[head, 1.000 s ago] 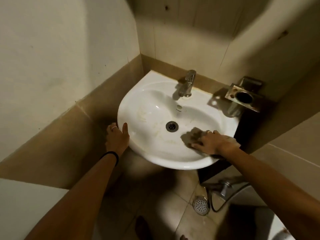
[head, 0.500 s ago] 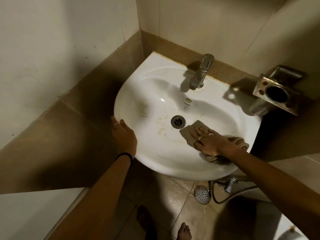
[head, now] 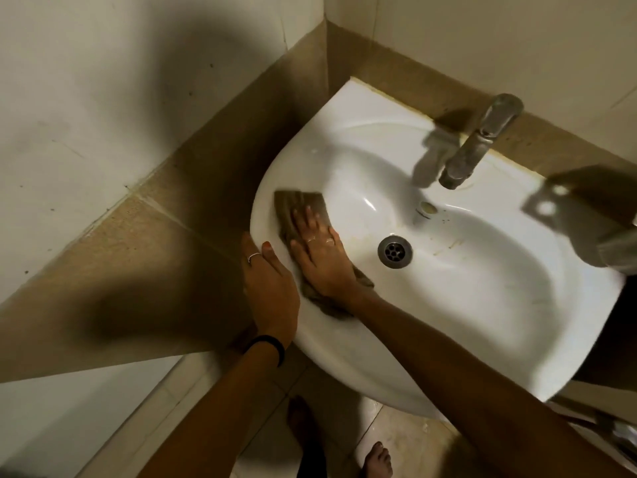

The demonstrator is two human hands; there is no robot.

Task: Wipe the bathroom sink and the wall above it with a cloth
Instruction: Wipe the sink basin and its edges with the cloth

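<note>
White ceramic wash basin (head: pixel 482 322) is mounted in a tiled corner; view is from above.

Right hand (head: pixel 322 251) lies flat inside the bowl at its left slope, fingers (head: pixel 305 222) extended and spread, pressing a brown-grey cloth (head: pixel 293 205) against the ceramic. The fingers are straight, not curled round the fabric. The cloth shows beyond the fingertips toward the basin rim and again bunched under the heel of the palm. Two rings are visible on this hand.

Left hand (head: pixel 270 281) rests on the outer left rim of the basin, just beside the right hand. Its thumb lies on top of the rim and the palm is against the outer edge; the remaining fingers run down the outside and their ends cannot be seen, so the hold reads as a bracing grip on the rim. One ring on a finger, a black band (head: pixel 267 346) on the wrist.

Drain (head: pixel 394 251) sits to the right of the pressing fingers, near but apart from them. Yellowish streaks mark the bowl around and right of the drain. Overflow hole (head: pixel 428 208) lies beyond the drain, below the chrome tap (head: pixel 477 146) at the back ledge. Wall (head: pixel 499 39) above the tap is pale tile over a tan band. Bare feet (head: pixel 379 458) stand on the floor tiles below the basin.
</note>
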